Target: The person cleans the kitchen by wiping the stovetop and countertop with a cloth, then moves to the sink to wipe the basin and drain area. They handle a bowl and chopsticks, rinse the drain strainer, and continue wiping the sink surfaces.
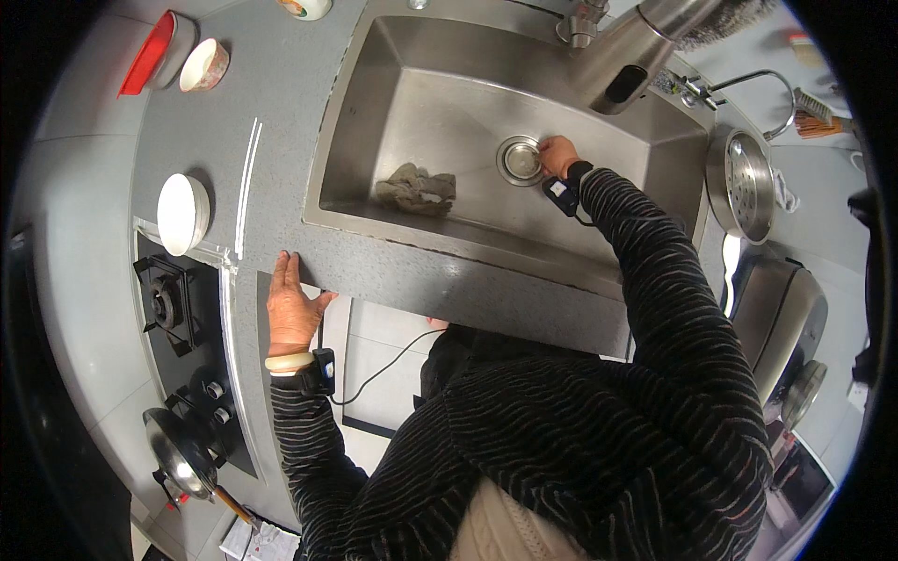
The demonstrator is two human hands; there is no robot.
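Observation:
My right hand [558, 156] reaches into the stainless steel sink [463, 98], its fingertips at the right edge of the round drain strainer [522, 161]. Whether the fingers grip the strainer cannot be told. A crumpled grey-brown cloth [417, 189] lies on the sink floor, left of the drain. My left hand [291, 301] rests with its fingertips on the grey countertop [393, 263] near the front edge, thumb spread, holding nothing. Both wrists bear black devices with cables, and a pale bangle circles the left one.
White bowls [184, 214] stand beside the gas stove [165, 301], which carries a wok [179, 452]. A floral bowl [204, 65] and a red basin [149, 56] are at the upper left. The faucet [617, 77] overhangs the sink; a perforated steel pan [742, 186] is at its right.

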